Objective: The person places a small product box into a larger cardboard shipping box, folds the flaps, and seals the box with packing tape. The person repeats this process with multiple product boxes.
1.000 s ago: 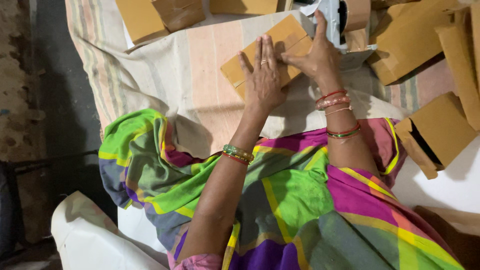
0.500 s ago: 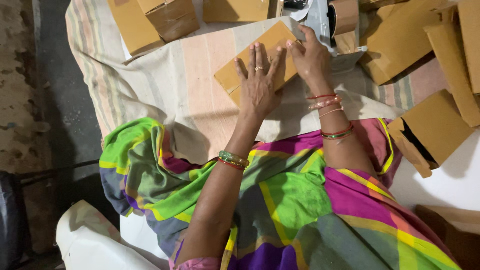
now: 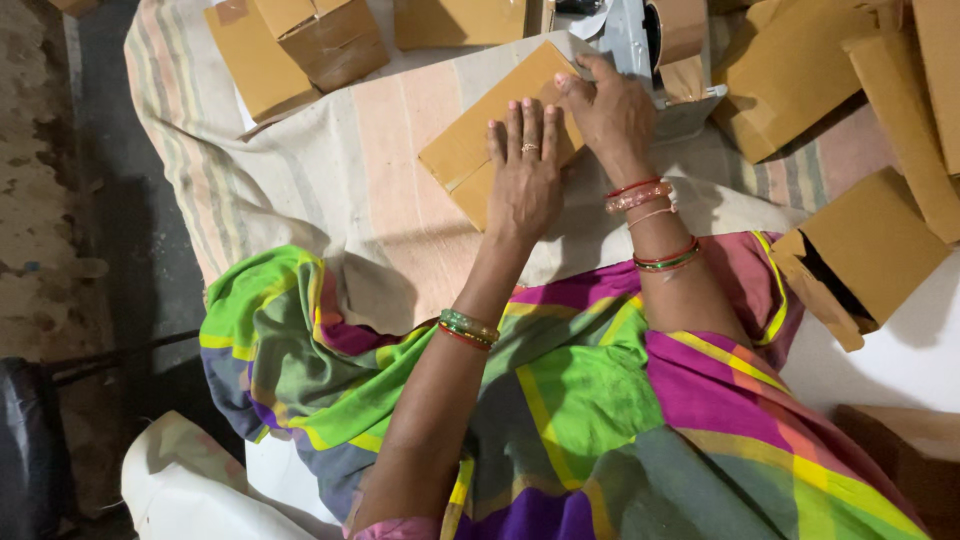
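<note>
Head view, looking straight down. Left hand [image 3: 524, 180] lies flat, palm down, on a flat brown cardboard box [image 3: 478, 140]. Fingers [image 3: 520, 120] straight and close together, a ring on one, pressing the top face. Not gripping anything.

Right hand [image 3: 612, 112] sits at the far right corner of the same box, just beside the left hand. Fingers curled, thumb and forefinger look closed on the box edge; can't tell for sure whether they pinch cardboard or tape, since the hand hides the contact.

The box lies tilted on a striped cloth [image 3: 330, 170], centre-top of frame, in front of the person's lap. Lap covered in bright checked fabric [image 3: 560, 400], green, purple and pink. Bangles on both wrists.

Just beyond the right hand: a grey tape dispenser [image 3: 632, 40] with a brown tape roll [image 3: 682, 28], touching or nearly touching the box's far corner.

More brown boxes around: a made-up one [image 3: 335, 38] top left, a flat one [image 3: 462, 20] top centre, an open one [image 3: 868, 262] on its side at right, a stack of flat ones [image 3: 800, 70] top right. Bare dark floor [image 3: 60, 200] along the left.
</note>
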